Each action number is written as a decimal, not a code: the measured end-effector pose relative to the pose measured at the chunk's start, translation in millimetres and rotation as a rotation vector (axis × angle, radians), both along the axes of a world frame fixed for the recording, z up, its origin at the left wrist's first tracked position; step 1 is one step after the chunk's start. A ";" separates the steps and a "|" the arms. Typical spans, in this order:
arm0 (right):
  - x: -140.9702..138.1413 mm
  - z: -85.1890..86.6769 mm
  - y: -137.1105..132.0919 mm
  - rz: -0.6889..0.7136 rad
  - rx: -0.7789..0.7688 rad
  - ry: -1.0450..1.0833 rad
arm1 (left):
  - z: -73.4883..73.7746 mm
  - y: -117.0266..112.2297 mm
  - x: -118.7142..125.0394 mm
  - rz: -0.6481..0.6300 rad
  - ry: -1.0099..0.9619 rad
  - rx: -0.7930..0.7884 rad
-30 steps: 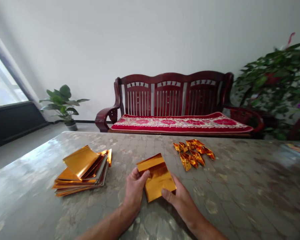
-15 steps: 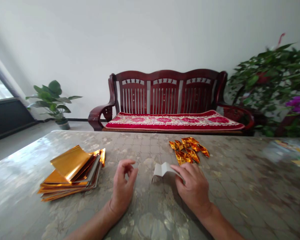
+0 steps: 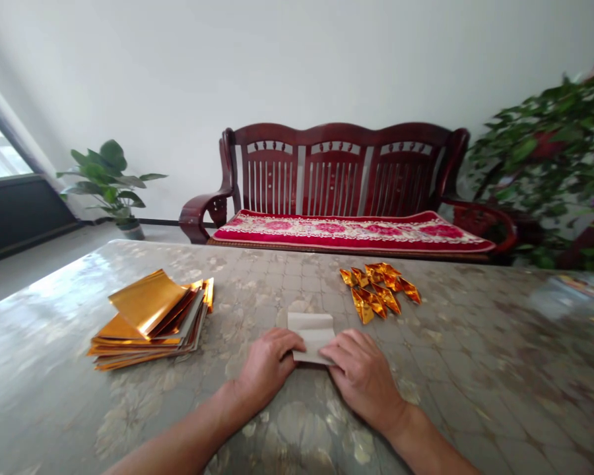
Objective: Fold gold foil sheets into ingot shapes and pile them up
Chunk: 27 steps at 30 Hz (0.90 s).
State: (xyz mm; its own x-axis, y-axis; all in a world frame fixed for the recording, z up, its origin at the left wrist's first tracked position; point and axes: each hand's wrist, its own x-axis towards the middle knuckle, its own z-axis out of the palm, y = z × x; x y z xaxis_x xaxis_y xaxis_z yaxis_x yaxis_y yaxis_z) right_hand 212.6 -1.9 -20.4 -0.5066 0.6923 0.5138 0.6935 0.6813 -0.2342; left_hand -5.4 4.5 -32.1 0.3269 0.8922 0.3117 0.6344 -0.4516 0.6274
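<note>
Between my hands is a small sheet of folded paper (image 3: pixel 311 324), its pale grey side facing up and a crease running across it. My left hand (image 3: pixel 272 359) pinches its near left corner, thumb underneath. At the near right corner, my right hand (image 3: pixel 359 369) grips the same sheet with fingers on top. Beyond my right hand lies a cluster of several folded gold foil ingots (image 3: pixel 380 287). To the left of my left hand sits a loose stack of gold foil paper sheets (image 3: pixel 146 316), some showing grey undersides.
A patterned, glossy cover lies over the table (image 3: pixel 455 396). Crumpled clear plastic (image 3: pixel 564 297) is at the right. Behind the table stands a dark red wooden bench (image 3: pixel 331 178) with a red floral cushion (image 3: pixel 351 231). Potted plants (image 3: pixel 111 178) flank it.
My left hand has moved right and taken hold of the paper's left side. The paper, held by my right hand before, has turned and come nearer. The view has shifted slightly.
</note>
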 end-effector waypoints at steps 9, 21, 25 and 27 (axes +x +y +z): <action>8.0 -7.9 0.9 0.007 -0.081 -0.061 | 13.2 -14.5 -7.4 -0.034 0.319 0.124; 7.1 -2.6 6.5 -0.114 -0.285 0.005 | 15.0 -7.6 -8.3 0.023 0.213 -0.089; 6.1 -4.1 8.2 -0.198 -0.311 -0.006 | 15.4 -4.0 -10.1 0.093 0.230 -0.137; 5.5 -4.6 8.4 -0.208 -0.314 0.004 | 16.1 -2.8 -10.7 0.126 0.245 -0.139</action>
State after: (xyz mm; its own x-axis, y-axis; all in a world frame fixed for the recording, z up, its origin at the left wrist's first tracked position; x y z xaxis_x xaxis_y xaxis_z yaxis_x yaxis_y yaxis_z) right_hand 218.2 6.5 -25.0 -0.3368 0.9044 0.2618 0.8084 0.4203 -0.4120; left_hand -16.1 1.7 -15.9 0.2613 0.9591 0.1092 0.8198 -0.2802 0.4994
